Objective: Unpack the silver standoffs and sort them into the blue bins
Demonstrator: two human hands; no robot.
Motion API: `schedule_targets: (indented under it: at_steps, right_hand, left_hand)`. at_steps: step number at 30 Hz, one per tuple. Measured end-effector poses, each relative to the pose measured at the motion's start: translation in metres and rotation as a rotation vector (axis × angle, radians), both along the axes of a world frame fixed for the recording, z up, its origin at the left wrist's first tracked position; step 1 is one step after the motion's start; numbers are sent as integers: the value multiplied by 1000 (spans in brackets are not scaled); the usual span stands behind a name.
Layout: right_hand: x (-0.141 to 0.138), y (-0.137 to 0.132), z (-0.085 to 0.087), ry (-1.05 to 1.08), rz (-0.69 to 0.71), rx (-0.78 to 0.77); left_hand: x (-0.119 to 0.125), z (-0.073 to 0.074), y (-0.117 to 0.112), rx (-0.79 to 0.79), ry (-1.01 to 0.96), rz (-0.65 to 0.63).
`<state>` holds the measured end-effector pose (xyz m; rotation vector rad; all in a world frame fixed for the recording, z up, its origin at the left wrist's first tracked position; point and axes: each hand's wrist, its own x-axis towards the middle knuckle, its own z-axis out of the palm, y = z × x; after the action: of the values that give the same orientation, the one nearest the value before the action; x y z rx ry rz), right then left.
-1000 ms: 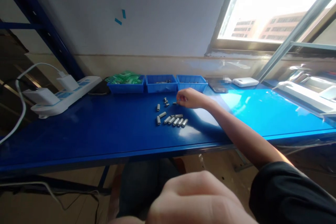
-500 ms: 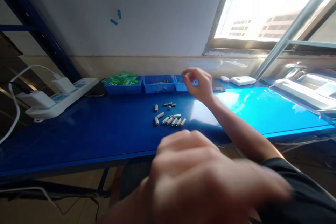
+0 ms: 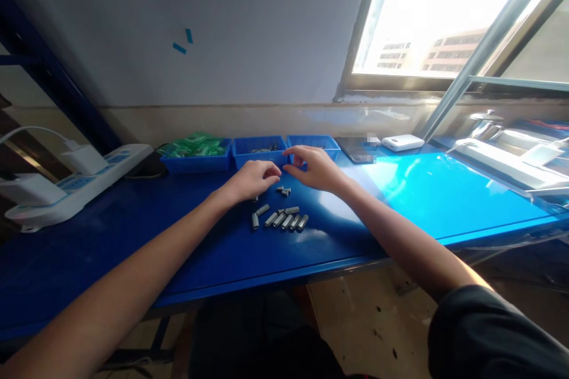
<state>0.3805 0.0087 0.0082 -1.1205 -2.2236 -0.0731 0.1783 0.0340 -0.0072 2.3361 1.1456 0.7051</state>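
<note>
Both hands now meet, fingers curled, above small screws [image 3: 283,191].

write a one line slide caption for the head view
Left hand and right hand meet over small metal cylinders on a blue table.

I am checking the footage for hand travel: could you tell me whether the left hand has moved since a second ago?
Yes. The left hand has gone forward from close under the camera to the table, beside the small metal parts before the blue bins.
</note>
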Motion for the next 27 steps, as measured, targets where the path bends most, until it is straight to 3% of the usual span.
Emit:
schedule_targets:
  at_steps: [4,7,10,13,16,18,20,22,24,27]
  right_hand:
    - [-16,-7,-6,12,217,43]
    - [-22,-11,-6,19,239,56]
    - [-20,-15,3,-13,225,150]
    - [-3,-9,18,75,55,321]
    - [23,10,25,188,-264,391]
    - [37,23,20,123,-421,335]
    - [41,30,11,9,-452,202]
    - [35,27,2,-74,-340,79]
    - [21,18,-3,-113,-136,9]
    - [-1,4,-4,-127,147,6]
  left_hand:
    - [-5,5,-4,-303,-462,-61]
    - [-12,9,-9,-352,-524,-118]
    - [-16,10,-12,-305,-528,-112]
    - [-14,6,-10,-168,-448,-33]
    - [-10,-1,-7,25,-153,5]
    - [-5,-6,-8,118,59,-21]
    - [-1,-9,-9,171,198,-45]
    - [3,-10,-11,214,264,-41]
    - [4,-9,-11,226,245,-14]
    - [0,-7,-9,131,49,19]
